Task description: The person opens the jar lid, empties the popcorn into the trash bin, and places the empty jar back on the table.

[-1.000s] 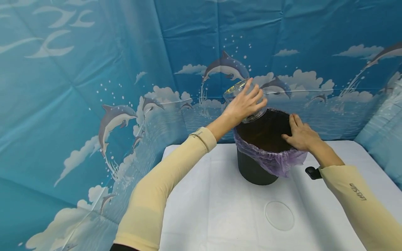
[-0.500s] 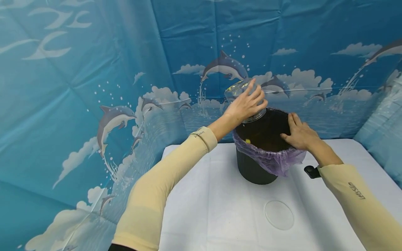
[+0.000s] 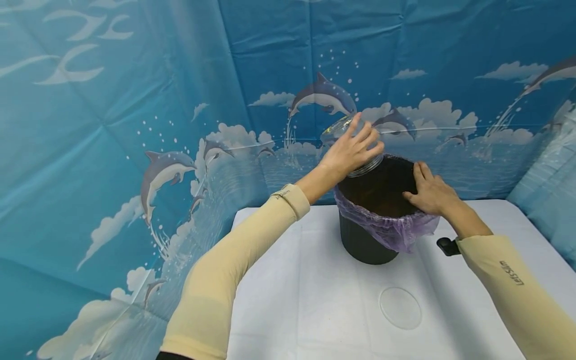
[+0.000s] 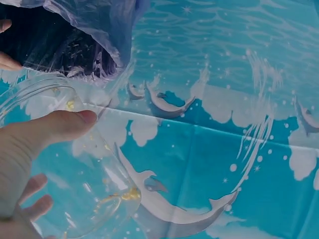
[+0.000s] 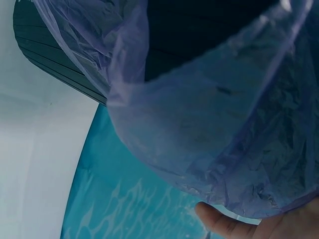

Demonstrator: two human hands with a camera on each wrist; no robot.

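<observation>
In the head view my left hand [image 3: 353, 150] grips a clear jar [image 3: 335, 131], tipped so its mouth points down over the near-left rim of a dark trash can [image 3: 364, 245]. A few small yellow bits [image 4: 130, 194] cling inside the jar in the left wrist view. A purple bag [image 3: 382, 227] lines the can, its edge folded over the rim. My right hand [image 3: 434, 194] holds the can's right rim, thumb on the inner side. In the right wrist view one of its fingers shows against the outside of the bag. The can's bottom is too dark to see.
A clear round disc, perhaps a lid [image 3: 400, 308], lies flat on the white-covered table [image 3: 328, 295] in front of the can. A blue dolphin-print curtain [image 3: 270, 60] hangs close behind and beside the table. A small black object [image 3: 448, 247] sits by the right sleeve.
Yellow bits at the jar's raised bottom have grown fewer. Half a second ago a yellow piece showed by the can's near-left rim; it is out of sight now. Both hands stay in place.
</observation>
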